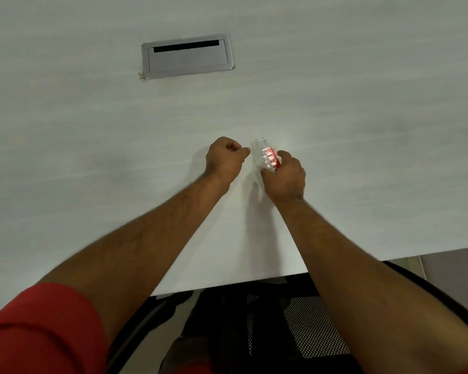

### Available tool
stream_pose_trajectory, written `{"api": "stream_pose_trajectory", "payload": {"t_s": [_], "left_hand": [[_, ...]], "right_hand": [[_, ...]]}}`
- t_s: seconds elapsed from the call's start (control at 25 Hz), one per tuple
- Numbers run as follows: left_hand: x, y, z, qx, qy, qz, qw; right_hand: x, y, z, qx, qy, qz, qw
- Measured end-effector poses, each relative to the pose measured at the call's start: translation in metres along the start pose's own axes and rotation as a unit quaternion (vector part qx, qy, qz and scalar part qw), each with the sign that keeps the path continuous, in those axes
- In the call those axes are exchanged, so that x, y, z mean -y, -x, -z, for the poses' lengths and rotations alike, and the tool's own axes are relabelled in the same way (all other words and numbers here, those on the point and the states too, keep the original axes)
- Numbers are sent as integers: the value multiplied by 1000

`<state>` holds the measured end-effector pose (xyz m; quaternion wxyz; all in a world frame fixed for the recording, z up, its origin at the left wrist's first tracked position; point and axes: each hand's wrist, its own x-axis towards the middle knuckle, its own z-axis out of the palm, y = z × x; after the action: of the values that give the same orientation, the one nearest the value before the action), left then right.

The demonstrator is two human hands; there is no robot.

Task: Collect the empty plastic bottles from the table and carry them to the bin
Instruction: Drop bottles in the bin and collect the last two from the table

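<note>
— Pale grey counter [92, 130], wide and almost bare. What's on it?

— One small clear plastic bottle [265, 157] with a red label, just past the middle of the view, toward one o'clock. It is off the surface, in the right hand [284, 176]. At eleven o'clock sits a metal cable hatch [187, 56], set flush into the top, well apart from the hands.

— How is the bottle held?

— The right hand's fingers [285, 155] are clamped round its lower half, over the label, neck pointing away toward twelve. The left hand [223, 160] is just beside the neck, at about nine o'clock from it, curled with thumb and forefinger pinched together. Something small and pale may be between them, perhaps a cap, but it is too blurred to tell.

— How will it handle?

— Light, I'd judge, since it looks empty. Thin walls, so it should dent and crackle under a hard squeeze, and smooth plastic can slip. Round the label or just below the neck seems the surest hold.

— Anything else?

— A black mesh chair [308, 327] at six o'clock, under the counter's edge, and a red sleeve [43, 330] on the left arm. No bin in view.
</note>
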<state>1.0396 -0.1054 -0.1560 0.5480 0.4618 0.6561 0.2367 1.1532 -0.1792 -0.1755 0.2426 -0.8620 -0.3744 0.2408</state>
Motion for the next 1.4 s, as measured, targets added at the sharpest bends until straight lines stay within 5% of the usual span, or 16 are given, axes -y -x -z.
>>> {"api": "stream_pose_trajectory", "payload": {"t_s": [0.28, 0.56, 0.72, 1.0, 1.08, 1.2, 1.4], "left_hand": [[-16, 15, -7, 18, 60, 17, 998], [-55, 68, -39, 178, 42, -64, 981], [-70, 102, -68, 252, 9, -90, 964], [-101, 162, -130, 290, -31, -87, 953], [-104, 176, -151, 329, -18, -63, 942], [-107, 190, -175, 390, 6, -42, 920], [-107, 215, -224, 459, 76, -30, 885]], "right_hand": [[2, 20, 23, 88, -194, -105, 971], [-23, 83, 79, -15, -288, -82, 954], [-39, 117, 115, -84, -268, -59, 958], [-80, 143, 172, -246, -58, -33, 967], [-94, 145, 190, -261, -141, -66, 953], [-113, 142, 219, -206, -417, -155, 872], [-169, 135, 275, -115, -497, -152, 846]]}}
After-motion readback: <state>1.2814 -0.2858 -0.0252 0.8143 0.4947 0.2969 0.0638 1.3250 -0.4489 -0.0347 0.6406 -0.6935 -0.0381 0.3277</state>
